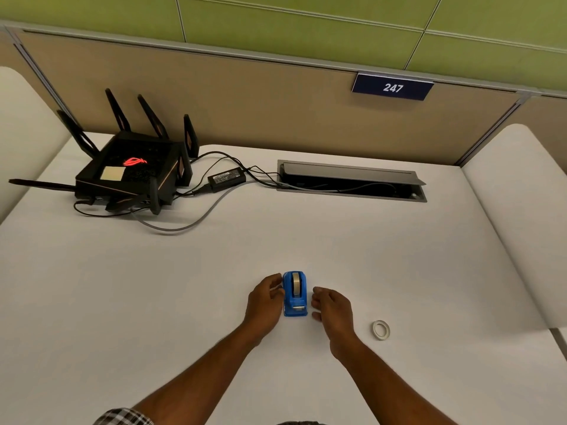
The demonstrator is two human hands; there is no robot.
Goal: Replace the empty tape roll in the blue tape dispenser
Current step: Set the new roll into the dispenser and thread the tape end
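A small blue tape dispenser (295, 294) stands on the white desk (276, 246) near its front middle, with a roll (295, 283) seated in its top slot. My left hand (266, 299) is against the dispenser's left side, its fingers curled by the upper edge. My right hand (333, 306) hovers just right of the dispenser, fingers apart, a small gap between them and the blue body. A separate whitish tape ring (381, 330) lies flat on the desk to the right of my right hand.
A black router (132, 170) with several antennas sits at the back left, with a power brick (226, 178) and cables trailing to an open cable hatch (352, 182) at the back middle. A beige partition with a "247" sign (392, 87) closes the far side.
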